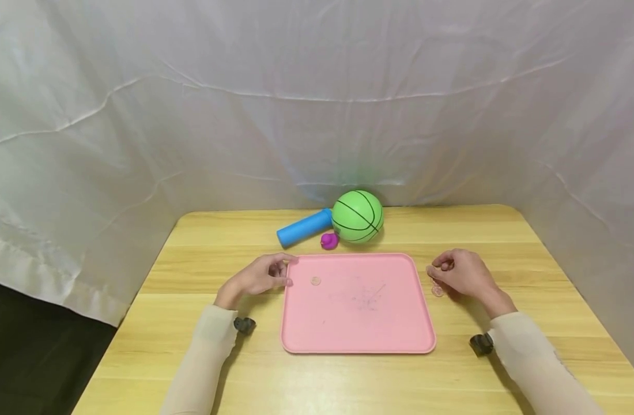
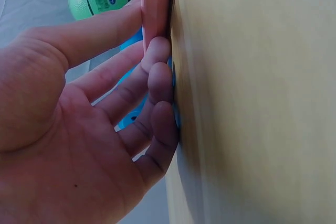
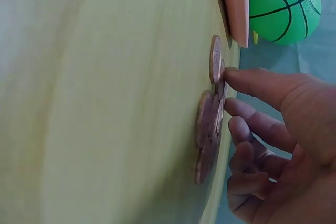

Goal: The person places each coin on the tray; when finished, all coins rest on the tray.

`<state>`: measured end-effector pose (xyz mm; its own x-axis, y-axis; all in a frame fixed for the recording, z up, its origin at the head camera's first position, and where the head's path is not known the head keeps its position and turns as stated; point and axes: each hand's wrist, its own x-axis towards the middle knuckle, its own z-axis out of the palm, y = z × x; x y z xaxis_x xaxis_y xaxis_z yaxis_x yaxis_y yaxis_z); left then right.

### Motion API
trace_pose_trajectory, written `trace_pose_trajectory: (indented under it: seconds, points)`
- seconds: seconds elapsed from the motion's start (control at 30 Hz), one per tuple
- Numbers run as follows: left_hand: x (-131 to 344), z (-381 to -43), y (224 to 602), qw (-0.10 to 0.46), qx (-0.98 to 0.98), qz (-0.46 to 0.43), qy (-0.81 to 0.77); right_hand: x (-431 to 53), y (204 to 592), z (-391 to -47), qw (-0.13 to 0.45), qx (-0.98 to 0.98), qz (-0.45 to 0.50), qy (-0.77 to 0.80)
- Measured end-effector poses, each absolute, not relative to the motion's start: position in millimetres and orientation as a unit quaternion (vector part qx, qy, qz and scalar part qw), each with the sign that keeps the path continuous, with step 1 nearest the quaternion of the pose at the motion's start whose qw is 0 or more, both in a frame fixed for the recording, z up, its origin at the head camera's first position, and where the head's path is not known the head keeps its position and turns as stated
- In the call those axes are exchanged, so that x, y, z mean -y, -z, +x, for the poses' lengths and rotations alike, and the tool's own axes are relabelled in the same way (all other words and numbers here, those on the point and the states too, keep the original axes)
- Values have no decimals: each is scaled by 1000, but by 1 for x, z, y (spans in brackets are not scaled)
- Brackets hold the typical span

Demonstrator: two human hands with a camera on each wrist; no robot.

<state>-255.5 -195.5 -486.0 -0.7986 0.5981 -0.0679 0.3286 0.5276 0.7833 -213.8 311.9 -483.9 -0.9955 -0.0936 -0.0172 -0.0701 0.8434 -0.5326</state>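
Observation:
A pink tray (image 1: 358,331) lies on the wooden table with a single copper-coloured coin (image 1: 315,280) near its upper left. My left hand (image 1: 262,273) holds the tray's left edge; in the left wrist view the thumb is against the rim (image 2: 156,3) and the curled fingertips are at its outer side. Beyond the tray's right side, my right hand (image 1: 463,271) is over a small pile of coins (image 3: 206,129) on the table. Its thumb and index finger pinch a coin (image 3: 221,80) at the upper part of the pile, while the other fingers curl beside it.
Behind the tray are a green ball (image 1: 357,216) with black lines, a blue cylinder (image 1: 304,228) and a small purple duck (image 1: 329,241). Pale cloth (image 1: 317,115) hangs along the table's back and sides.

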Motion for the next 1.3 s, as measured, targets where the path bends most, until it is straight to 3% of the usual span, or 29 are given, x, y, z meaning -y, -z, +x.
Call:
trace_pose_trajectory:
  seconds: [0.3,0.8,1.1,1.3]
  points:
    - [194,-254,486,166,-856,269,-409,-307,479,-217,72,-954,-50,287]
    - [196,-258,488,167,-860,267,-401,-282,479,-216,-3,-943,-66,326]
    - [189,-260,488,168,-859,274,-398,-255,470,-210,-2,-924,-50,380]
    - [190,-259,488,171,-859,277,-396,-235,467,-210,28,-910,-44,411]
